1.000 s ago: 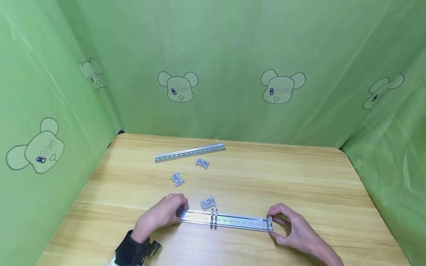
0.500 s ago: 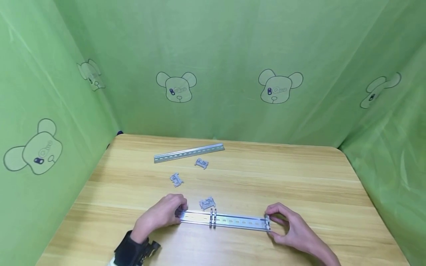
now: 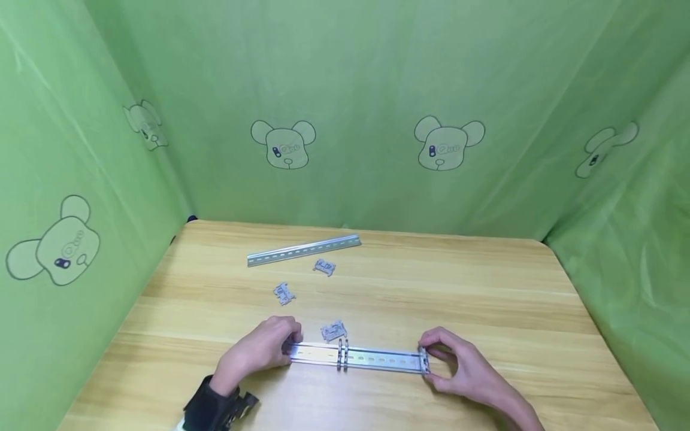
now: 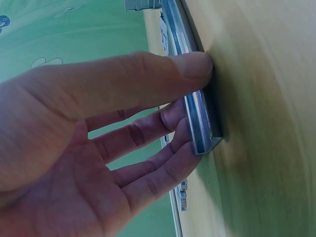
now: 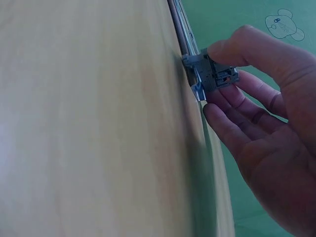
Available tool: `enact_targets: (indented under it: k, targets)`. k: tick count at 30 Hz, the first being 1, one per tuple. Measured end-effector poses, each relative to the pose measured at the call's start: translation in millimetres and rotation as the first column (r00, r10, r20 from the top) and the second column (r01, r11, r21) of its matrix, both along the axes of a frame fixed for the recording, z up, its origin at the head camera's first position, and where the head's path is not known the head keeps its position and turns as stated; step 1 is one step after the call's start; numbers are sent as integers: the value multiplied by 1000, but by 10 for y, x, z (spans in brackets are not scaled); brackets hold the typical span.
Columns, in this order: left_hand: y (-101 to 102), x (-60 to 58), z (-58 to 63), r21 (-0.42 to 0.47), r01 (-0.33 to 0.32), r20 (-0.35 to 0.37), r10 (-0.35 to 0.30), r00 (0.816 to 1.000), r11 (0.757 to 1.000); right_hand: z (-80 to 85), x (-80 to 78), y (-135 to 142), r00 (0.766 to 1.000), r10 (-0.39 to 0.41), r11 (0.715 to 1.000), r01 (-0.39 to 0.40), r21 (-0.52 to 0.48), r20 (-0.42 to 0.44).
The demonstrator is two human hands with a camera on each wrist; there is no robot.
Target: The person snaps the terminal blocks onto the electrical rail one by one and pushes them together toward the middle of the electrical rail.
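A slotted metal DIN rail [image 3: 377,359] lies across the near part of the table. My left hand [image 3: 266,342] grips its left end, thumb [image 4: 192,66] on one long edge and fingers on the other. Two thin grey clips [image 3: 342,354] sit side by side across the rail, left of its middle. At the right end, my right hand [image 3: 460,362] pinches a grey plastic DIN rail clip [image 5: 212,71] between thumb and fingers. That clip stands upright across the rail, and a short tip of the rail shows past it in the right wrist view.
Loose grey clips lie flat beyond the rail: one [image 3: 334,330] close behind it, one [image 3: 283,293] farther left, one [image 3: 324,267] farther back. Behind them a second slotted rail [image 3: 304,249] lies at a slant. Green curtains [image 3: 366,197] surround the wooden table [image 3: 485,287].
My right hand and its clip have shifted slightly left along the rail, toward the two clips. The left hand keeps its hold. The head view has drifted a little.
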State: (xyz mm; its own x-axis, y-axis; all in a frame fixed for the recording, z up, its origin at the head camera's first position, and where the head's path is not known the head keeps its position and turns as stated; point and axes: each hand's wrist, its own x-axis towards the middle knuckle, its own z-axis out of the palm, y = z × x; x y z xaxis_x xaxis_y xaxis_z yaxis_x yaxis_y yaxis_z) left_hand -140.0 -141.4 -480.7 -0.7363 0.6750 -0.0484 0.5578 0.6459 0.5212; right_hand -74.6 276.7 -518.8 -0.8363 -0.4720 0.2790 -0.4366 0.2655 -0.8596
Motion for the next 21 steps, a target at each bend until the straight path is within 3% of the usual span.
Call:
enact_targets:
  k: [5,10,13,21]
  targets:
    - [-6,9,-22,-2,-8,-6,8,1000,1000,11,-12,-96,1000,-3,999,3,40,-6]
    - [-17,-14,-52,14,-16,-4,16,1000,1000,14,-62,-247,993,-24,989,41,145,-118]
    - [-25,-39,-75,20,-19,2,19,1000,1000,6,-98,-348,987,-28,986,53,159,-155]
    - [-52,-62,-104,18,-18,-27,18,999,1000,15,-180,-665,990,-49,980,74,185,-132]
